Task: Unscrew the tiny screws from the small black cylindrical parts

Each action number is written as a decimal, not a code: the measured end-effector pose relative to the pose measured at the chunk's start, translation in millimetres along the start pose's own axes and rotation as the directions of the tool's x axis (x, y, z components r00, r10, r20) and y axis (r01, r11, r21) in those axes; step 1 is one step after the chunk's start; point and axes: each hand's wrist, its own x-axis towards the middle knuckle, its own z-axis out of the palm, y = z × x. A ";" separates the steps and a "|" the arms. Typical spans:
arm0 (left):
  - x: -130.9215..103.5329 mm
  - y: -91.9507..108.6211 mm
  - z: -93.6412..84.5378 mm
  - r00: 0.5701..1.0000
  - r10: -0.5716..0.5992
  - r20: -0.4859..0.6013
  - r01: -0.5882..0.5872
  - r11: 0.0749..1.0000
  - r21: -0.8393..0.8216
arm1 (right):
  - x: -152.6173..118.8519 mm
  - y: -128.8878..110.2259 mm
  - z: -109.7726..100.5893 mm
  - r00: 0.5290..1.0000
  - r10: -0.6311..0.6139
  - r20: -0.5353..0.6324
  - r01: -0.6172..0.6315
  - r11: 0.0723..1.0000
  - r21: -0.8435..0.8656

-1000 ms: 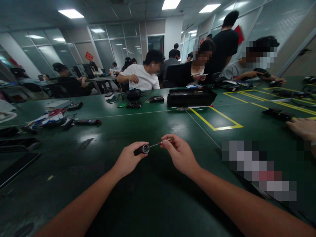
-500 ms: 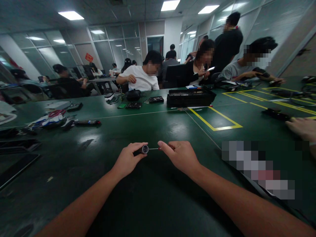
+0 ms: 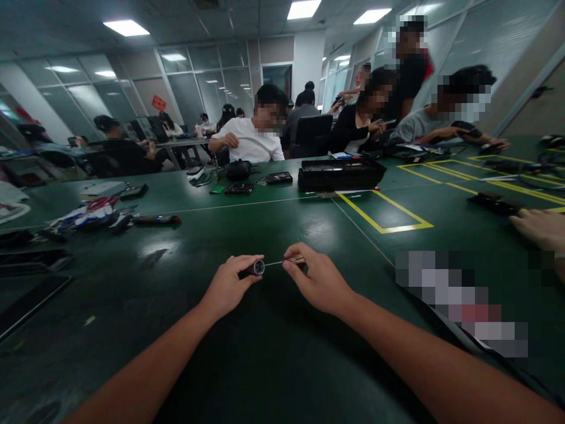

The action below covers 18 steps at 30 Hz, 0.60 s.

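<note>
In the middle of the head view, my left hand (image 3: 225, 288) is closed around a dark cylinder (image 3: 253, 269), its round hollow end with a pale rim facing me. The rest of the cylinder is hidden by my fingers. My right hand (image 3: 324, 280) pinches the handle of a screwdriver (image 3: 298, 259) between thumb and fingers. Its thin metal shaft points left and reaches the cylinder's right side. Whether the tip sits in a screw there is too small to tell. Both hands are just above the green table (image 3: 282, 341).
A black open box (image 3: 339, 175) and circuit boards (image 3: 238, 188) lie at the back. On the left are a dark cylindrical tool (image 3: 156, 219) and a flat black panel (image 3: 29, 306). A co-worker's hand (image 3: 541, 228) rests at the right edge, and several people sit beyond.
My right hand's fingers have shifted on the screwdriver, from a wrapped grip to a fingertip hold with more handle showing. The shaft tilts slightly upward to the right. My left hand has stayed put.
</note>
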 end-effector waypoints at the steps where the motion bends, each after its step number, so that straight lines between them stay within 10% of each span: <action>1: -0.1 1.4 -0.3 1.000 -0.001 0.007 0.001 1.000 0.009 | 0.3 1.0 -0.4 1.000 0.009 0.011 -0.009 1.000 0.002; 18: 0.5 4.0 -0.7 0.999 -0.028 0.020 0.028 1.000 0.003 | -3.2 -6.1 1.8 0.999 -0.024 0.026 0.024 1.000 0.012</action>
